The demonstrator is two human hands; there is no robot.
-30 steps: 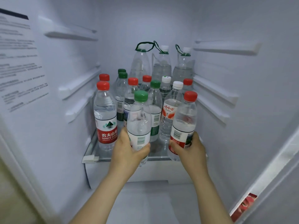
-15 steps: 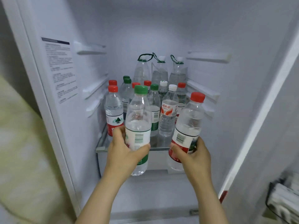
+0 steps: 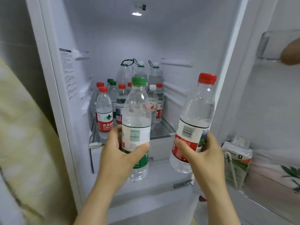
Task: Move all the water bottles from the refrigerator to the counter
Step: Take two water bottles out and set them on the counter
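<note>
My left hand (image 3: pixel 118 153) grips a green-capped water bottle (image 3: pixel 137 111) around its label, held upright in front of the open refrigerator. My right hand (image 3: pixel 203 153) grips a red-capped water bottle (image 3: pixel 196 111), tilted slightly right. Both bottles are out past the glass shelf (image 3: pixel 162 132). On that shelf stand several small bottles, among them a red-capped one (image 3: pixel 103 111) at the front left, and three large bottles with green carry loops (image 3: pixel 139 70) at the back.
The refrigerator's left wall (image 3: pixel 68 78) carries a printed label. The open door (image 3: pixel 267 111) on the right holds cartons (image 3: pixel 235 163) in its bin. Another person's hand (image 3: pixel 290 52) shows at the upper right edge. A pale yellow surface (image 3: pixel 24 143) fills the left.
Both hands lifted their bottles off the shelf and drew them back out of the refrigerator. The view pulled back, so the door and its bins came into sight.
</note>
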